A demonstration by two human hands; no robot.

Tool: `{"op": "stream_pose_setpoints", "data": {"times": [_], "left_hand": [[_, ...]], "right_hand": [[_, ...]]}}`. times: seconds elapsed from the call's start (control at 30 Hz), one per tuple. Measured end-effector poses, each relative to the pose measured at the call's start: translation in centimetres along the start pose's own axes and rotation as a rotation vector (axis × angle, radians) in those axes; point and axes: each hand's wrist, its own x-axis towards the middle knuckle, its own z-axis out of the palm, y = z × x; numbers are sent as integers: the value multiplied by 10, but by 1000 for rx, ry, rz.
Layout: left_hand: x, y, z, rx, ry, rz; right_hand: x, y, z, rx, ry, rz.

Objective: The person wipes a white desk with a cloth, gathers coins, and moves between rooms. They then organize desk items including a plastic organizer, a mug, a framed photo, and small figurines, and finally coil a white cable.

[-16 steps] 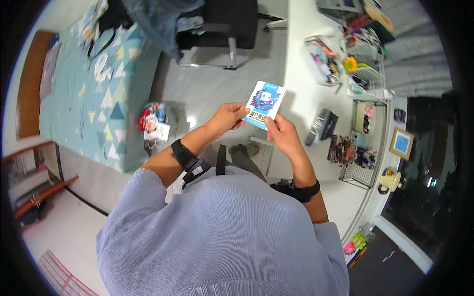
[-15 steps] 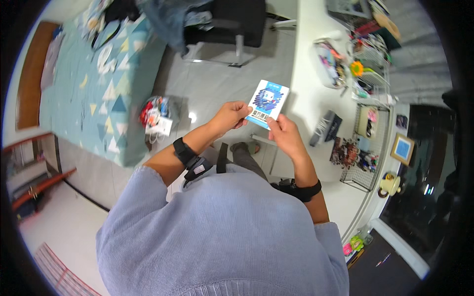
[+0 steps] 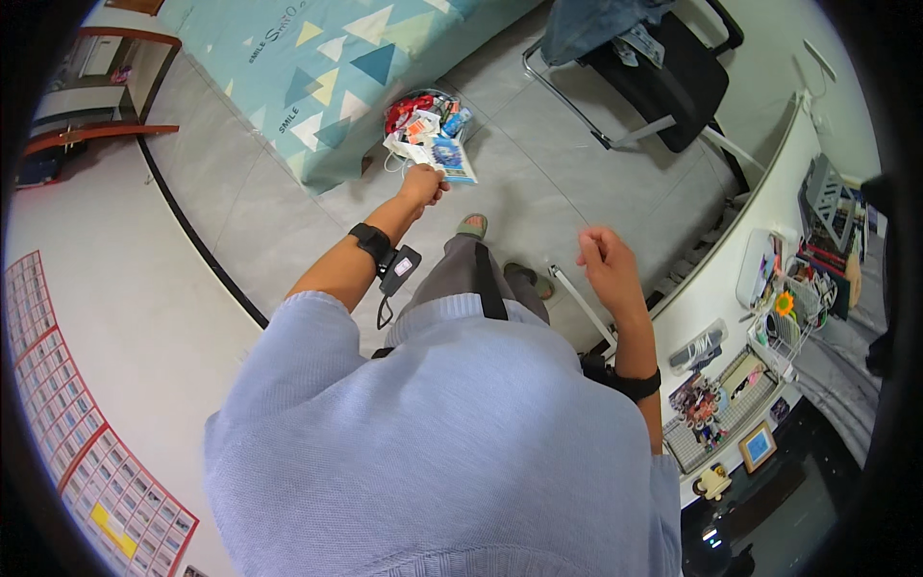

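My left hand [image 3: 423,186] reaches forward with its fingers closed on the near edge of a flat white and blue packet [image 3: 449,159] with a cartoon picture. The packet is over the near side of a heap of colourful wrappers and packaging [image 3: 420,117] in a round bin beside the bed. Whether it touches the heap I cannot tell. My right hand [image 3: 611,267] hangs apart on the right, near the desk's edge, its fingers curled in with nothing visible in them.
A bed with a green patterned cover [image 3: 356,77] stands behind the bin. Farther right is a black chair [image 3: 663,87] with jeans on it. The white desk [image 3: 716,288] along the right holds baskets, a grey shoe-like item [image 3: 699,346] and small objects. Grey tiles [image 3: 538,183] cover the floor.
My view has turned left toward the bed and bin. The packet, earlier held in both hands, has moved to the bin in my left hand; my right hand has let go of it.
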Motion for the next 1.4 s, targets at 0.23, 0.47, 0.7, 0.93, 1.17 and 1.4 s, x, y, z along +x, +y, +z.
{"op": "stream_pose_setpoints", "data": {"times": [0.23,0.47,0.7,0.93,1.17,1.4], "left_hand": [[69,-16,-47,-7,172,-45],[111,-45,-73,115,249,-410],[88,-31,-15,499,-168,-229],[89,26,128,1612,-817,1324],[-69,107,336,988,-911,305],[-170,102,468,1028,-1152,391]], "right_hand": [[3,6,20,-66,-62,134],[7,16,34,-40,-51,159],[-9,6,7,34,103,114],[-71,31,-45,48,396,42],[-177,90,-103,247,827,217],[-260,171,-154,358,1093,216]]}}
